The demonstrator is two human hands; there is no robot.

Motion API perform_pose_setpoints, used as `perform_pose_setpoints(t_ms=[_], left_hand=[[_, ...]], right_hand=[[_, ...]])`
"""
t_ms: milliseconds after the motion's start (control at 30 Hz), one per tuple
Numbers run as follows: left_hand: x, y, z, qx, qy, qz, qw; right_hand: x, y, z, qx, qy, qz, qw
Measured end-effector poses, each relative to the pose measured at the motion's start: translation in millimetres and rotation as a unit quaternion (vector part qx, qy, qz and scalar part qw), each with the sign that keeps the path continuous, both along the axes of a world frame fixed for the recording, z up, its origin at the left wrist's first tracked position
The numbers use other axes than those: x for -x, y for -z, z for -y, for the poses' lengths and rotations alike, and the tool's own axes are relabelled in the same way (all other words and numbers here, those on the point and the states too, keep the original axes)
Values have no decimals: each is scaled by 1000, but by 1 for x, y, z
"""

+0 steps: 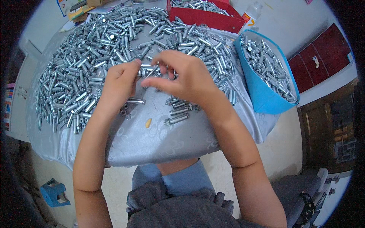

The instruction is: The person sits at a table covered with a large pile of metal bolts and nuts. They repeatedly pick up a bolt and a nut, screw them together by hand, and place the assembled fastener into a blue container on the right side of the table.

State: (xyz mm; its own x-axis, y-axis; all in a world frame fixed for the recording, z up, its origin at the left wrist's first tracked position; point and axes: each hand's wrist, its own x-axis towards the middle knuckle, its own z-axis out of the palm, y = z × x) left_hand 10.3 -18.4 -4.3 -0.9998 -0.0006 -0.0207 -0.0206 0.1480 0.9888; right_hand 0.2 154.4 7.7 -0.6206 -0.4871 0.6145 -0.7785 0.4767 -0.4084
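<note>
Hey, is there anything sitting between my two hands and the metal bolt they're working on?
Nothing visible does. The left hand and right hand already meet on the metal bolt over the grey cloth. Loose bolts lie below, nearer the person, not between.

Blue open-topped carton (pixel 262 91) at right edge of table, tilted, filled with silver metal bolts. Red open box (pixel 205 17) at far edge of table, top centre, likewise holding bolts. White plastic bottle (pixel 253 13) just right of red box, carrying an orange-and-white label (pixel 249 18). Flat printed packaging (pixel 74 7) in white, blue and yellow at far left corner, partly cut off by frame edge. Small pale sticker (pixel 316 60) on dark red cabinet door at right.
</note>
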Motion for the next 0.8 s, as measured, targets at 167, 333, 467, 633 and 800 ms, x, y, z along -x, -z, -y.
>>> perform_pose_setpoints(t_ms=[167, 333, 467, 633, 800], left_hand=[[3, 4, 0, 5, 7, -1, 1000], [3, 7, 0, 32, 23, -17, 999], [1, 2, -1, 18, 24, 6, 1000], [-1, -2, -2, -4, 21, 14, 1000], [2, 0, 1, -34, 45, 14, 998]], right_hand=[[6, 4, -1, 11, -41, -43, 998], [-3, -5, 3, 54, -18, -20, 998], [8, 8, 0, -7, -53, -43, 998], [-3, -3, 5, 31, -12, 14, 999], [4, 7, -1, -41, -26, -30, 998]])
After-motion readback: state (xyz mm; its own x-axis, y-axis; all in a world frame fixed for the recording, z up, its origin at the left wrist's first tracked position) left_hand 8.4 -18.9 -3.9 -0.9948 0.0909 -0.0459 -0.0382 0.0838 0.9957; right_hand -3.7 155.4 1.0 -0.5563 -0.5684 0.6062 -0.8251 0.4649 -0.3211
